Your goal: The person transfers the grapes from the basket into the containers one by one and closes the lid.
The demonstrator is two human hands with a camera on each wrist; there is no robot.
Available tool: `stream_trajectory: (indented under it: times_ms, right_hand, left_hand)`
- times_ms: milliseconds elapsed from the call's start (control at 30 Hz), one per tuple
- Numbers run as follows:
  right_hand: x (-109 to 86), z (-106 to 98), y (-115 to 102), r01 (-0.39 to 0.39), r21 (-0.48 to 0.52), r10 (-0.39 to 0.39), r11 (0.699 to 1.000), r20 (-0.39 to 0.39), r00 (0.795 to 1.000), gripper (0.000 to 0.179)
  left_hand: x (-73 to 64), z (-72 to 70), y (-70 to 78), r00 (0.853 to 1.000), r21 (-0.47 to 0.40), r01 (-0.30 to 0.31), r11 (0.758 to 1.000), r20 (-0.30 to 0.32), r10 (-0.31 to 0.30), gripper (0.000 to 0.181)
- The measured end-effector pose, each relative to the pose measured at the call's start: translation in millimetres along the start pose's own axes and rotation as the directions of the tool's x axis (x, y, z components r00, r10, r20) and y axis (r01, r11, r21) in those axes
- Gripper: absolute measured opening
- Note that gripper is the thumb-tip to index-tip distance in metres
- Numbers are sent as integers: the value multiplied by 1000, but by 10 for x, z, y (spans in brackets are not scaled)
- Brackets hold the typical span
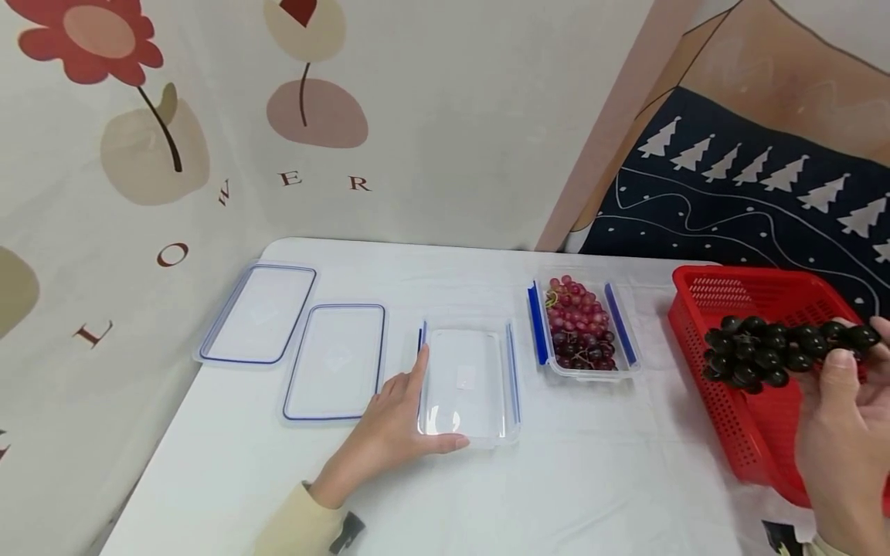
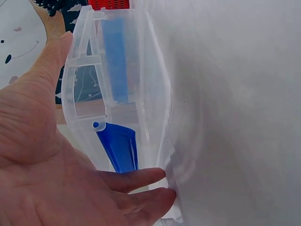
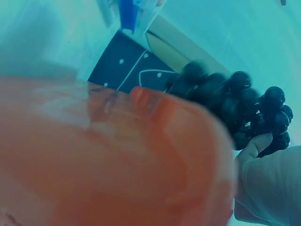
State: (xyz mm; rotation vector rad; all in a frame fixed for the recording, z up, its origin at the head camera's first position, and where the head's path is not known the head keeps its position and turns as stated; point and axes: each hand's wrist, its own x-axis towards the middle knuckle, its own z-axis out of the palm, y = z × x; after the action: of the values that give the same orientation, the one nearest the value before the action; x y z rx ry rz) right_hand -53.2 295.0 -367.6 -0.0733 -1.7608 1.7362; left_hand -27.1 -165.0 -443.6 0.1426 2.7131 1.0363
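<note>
In the head view, my right hand (image 1: 844, 421) holds a bunch of black grapes (image 1: 758, 355) above the red basket (image 1: 709, 386), thumb on top of the bunch. In the right wrist view, the grapes (image 3: 240, 101) show beyond the basket's blurred wall (image 3: 155, 160). My left hand (image 1: 392, 417) touches the near left corner of a clear plastic food container (image 1: 466, 386) with nothing in it. Its thumb lies along the front, and its extended fingers are at the left side. The left wrist view shows the container's blue latch (image 2: 121, 148) beside those fingers.
A second clear container (image 1: 584, 374) with red and dark grapes (image 1: 580, 316) stands right of the first, its blue side latches hanging down. Two clear lids with blue seals, one nearer (image 1: 337, 363) and one farther left (image 1: 260, 316), lie on the white tabletop (image 1: 556, 479).
</note>
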Motion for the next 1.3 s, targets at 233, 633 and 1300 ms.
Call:
stream_trajectory:
  times_ms: [233, 633, 1300]
  right_hand:
    - [-48, 186, -54, 40, 150, -51, 988, 73, 996, 48]
    - [-209, 601, -73, -30, 389, -54, 921, 202, 978, 50]
    - [-611, 1100, -58, -61, 208, -32, 976, 415, 909, 52]
  left_hand:
    - [-12, 1, -19, 1000, -8, 0, 1000, -10, 0, 143]
    - [-42, 23, -44, 1000, -10, -15, 1000, -20, 14, 142]
    - [-26, 43, -26, 999, -18, -36, 999, -37, 35, 144]
